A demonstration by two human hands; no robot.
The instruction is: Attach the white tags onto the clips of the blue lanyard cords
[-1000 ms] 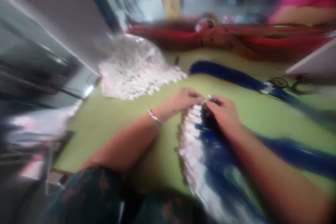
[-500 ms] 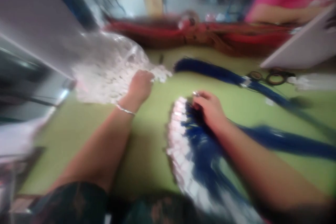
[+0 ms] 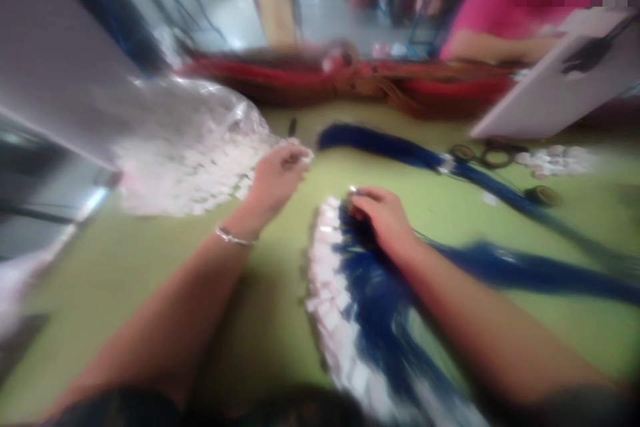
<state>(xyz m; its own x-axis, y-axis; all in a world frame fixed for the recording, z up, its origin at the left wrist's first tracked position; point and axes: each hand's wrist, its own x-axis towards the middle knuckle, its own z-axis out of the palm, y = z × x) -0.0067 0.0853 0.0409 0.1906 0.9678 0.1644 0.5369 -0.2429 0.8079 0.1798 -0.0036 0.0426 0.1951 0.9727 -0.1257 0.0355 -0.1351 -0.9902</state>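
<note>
My left hand (image 3: 277, 177) reaches to the edge of a clear plastic bag of small white tags (image 3: 185, 153); its fingers are curled at the spilled tags, and the blur hides whether they hold one. My right hand (image 3: 380, 213) rests closed on the top of a fanned row of blue hair bundles (image 3: 375, 300), each tipped with a white tag (image 3: 325, 260). A small shiny bit shows at its fingertips.
A long blue hair bundle (image 3: 400, 150) lies across the green table (image 3: 150, 280). Red hair bundles (image 3: 350, 77) lie at the far edge. Tape rolls (image 3: 495, 157), loose white tags (image 3: 555, 160) and a white board (image 3: 550, 93) sit at right. Another person in pink (image 3: 490, 13) sits opposite.
My left hand left the fanned blue bundles and moved out to the bag of white tags. My right hand stayed on the bundles. The view shifted.
</note>
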